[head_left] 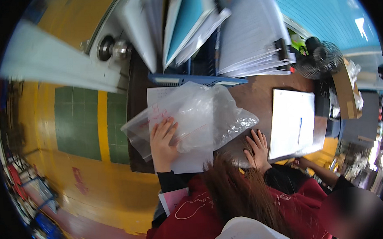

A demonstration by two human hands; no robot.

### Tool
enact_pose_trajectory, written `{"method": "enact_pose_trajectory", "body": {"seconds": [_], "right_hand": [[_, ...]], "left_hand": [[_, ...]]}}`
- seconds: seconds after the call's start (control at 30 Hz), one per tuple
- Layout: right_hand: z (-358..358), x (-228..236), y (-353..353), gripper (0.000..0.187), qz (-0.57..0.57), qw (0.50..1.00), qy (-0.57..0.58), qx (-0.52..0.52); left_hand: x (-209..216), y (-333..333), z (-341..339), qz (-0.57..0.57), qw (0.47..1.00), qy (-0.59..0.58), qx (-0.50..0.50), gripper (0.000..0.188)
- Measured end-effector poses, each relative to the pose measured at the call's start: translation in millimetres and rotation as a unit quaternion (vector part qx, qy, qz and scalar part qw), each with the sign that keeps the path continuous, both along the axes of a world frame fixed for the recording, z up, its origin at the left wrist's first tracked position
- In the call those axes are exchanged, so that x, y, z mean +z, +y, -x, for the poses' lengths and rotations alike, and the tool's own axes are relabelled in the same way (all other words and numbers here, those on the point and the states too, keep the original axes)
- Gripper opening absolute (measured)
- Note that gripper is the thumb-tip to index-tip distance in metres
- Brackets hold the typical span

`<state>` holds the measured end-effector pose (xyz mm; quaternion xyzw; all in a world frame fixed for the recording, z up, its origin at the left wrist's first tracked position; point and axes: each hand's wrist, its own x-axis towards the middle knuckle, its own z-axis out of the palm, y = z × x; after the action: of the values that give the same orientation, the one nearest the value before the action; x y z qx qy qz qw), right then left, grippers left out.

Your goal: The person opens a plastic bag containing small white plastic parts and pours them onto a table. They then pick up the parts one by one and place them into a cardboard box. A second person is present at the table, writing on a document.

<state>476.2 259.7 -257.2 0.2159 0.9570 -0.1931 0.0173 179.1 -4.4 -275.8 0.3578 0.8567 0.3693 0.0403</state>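
My left hand (164,142) lies with its fingers stretched out on a clear plastic bag (195,106). The bag spreads crumpled over white paper (197,161) on a dark brown table, and red handwriting shows near my fingertips. Whether that writing is on the bag or on the paper below, I cannot tell. To the right, my right hand (257,150) rests open on the tabletop, fingers spread, just short of the bag's right corner. Beyond it lies a white sheet or pad (285,119) with a blue pen (300,127) across it.
A blue file rack (198,80) with binders and clipped papers (252,35) stands at the back. A small fan (323,59) and a cardboard box (345,91) are at the right. Another person's arm (317,169) reaches in at lower right. Long hair (241,190) hangs below my hands.
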Motion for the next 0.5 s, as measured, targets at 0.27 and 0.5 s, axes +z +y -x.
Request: {"method": "enact_pose_trajectory", "body": {"seconds": [0.27,0.5], "right_hand": [[-4,-11,4,0.048,0.074,0.980,0.184,0.010],[43,2,-134,0.067,0.468,0.717,0.082,0.511]], "left_hand": [[-12,-7,-62,0.041,0.984,0.045,0.167,0.047],[-22,-11,-72,-0.037,0.983,0.100,0.149,0.046]]}}
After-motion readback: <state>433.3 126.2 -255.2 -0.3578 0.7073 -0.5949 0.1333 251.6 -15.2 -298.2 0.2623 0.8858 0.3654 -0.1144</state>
